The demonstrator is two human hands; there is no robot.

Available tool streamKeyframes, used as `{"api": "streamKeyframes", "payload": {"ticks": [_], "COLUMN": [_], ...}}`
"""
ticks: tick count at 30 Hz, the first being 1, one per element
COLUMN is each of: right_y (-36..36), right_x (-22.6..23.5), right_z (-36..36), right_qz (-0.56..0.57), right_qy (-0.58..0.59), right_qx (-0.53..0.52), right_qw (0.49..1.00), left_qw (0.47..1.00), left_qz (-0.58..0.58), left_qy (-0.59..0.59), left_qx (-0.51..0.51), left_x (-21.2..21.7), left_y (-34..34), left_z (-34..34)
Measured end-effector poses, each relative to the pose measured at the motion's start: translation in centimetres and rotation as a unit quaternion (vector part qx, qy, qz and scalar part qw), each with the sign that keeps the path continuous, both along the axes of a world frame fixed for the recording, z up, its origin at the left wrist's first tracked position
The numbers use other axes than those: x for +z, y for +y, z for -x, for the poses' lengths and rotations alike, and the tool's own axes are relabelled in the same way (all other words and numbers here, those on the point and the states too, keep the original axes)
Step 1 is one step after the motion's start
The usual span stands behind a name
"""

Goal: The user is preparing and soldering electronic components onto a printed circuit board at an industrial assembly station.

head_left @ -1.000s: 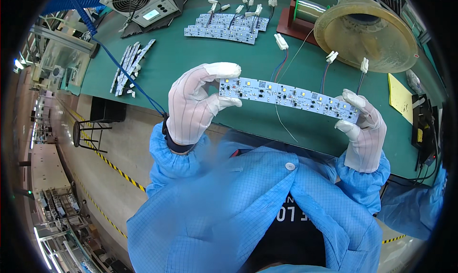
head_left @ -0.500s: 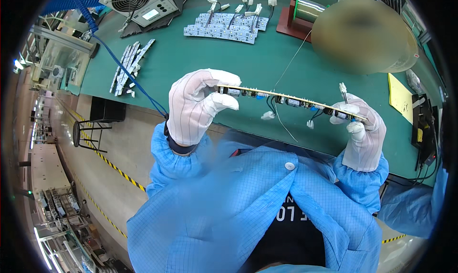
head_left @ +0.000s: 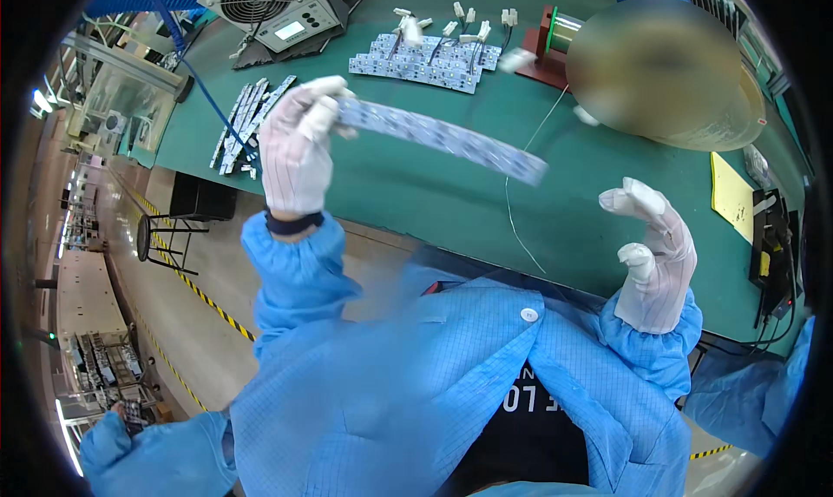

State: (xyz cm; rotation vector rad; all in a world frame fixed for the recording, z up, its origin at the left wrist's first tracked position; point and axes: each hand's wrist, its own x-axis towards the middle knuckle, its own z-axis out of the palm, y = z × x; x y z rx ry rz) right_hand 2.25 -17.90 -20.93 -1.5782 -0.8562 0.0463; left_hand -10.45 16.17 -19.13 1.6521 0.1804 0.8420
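Note:
Gripped at its left end, a long pale circuit board strip (head_left: pixel 438 138) hangs in the air above the green bench, smeared by motion. My left hand (head_left: pixel 300 141), in a white striped glove, is closed on that end. My right hand (head_left: pixel 646 241), gloved alike, is off the board, its fingers apart and curved with nothing between them. Beyond the strip lies a row of similar boards (head_left: pixel 416 61) with white connectors on short wires. Several narrow strips (head_left: pixel 247 124) are piled close to my left hand.
A solder wire spool (head_left: pixel 564 35) on a red-brown stand trails thin wire across the green bench (head_left: pixel 416 206). At the back left is a grey device with a fan (head_left: pixel 269 15). Yellow paper (head_left: pixel 731 195) and a black device (head_left: pixel 772 245) lie right. A person's blue sleeve (head_left: pixel 165 454) shows lower left.
My right hand has let go of the board. My left hand has carried it up and left, turning its flat face into view. Someone's blue sleeve has come in at lower left.

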Motion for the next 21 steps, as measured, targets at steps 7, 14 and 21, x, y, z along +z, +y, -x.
{"api": "streamKeyframes", "payload": {"ticks": [7,14,21], "right_y": [-0.9,0.0,1.0], "right_x": [-1.1,-1.1,-2.2], "right_z": [-1.7,-1.9,-1.9], "right_qz": [0.044,0.062,0.078], "right_qy": [-0.053,-0.037,-0.092], "right_qx": [0.016,0.012,-0.011], "right_qw": [0.997,0.997,0.993], "left_qw": [0.792,0.708,0.739], "left_qz": [-0.535,-0.610,-0.547], "left_qy": [0.216,0.345,0.389], "left_qx": [0.202,0.085,0.051], "left_x": [-4.0,-6.6,-5.5], "left_y": [8.8,5.9,5.6], "left_z": [-3.6,-12.8,-28.8]}}
